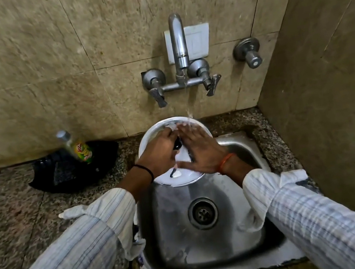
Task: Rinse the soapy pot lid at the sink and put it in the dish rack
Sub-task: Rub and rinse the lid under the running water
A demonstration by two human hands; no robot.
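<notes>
Bottle: green-yellow label, metal cap, tilted, standing on black bag at the worktop rear left. Wall valve: right of the taps. White switch plate: on the tiled wall.

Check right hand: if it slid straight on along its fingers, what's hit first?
Likely the water stream, then the tiled wall behind it. The right hand lies flat on the pot lid, fingers at its far rim. Depth is unclear.

Left hand curled closed, gripping; right hand flat, fingers spread
</notes>
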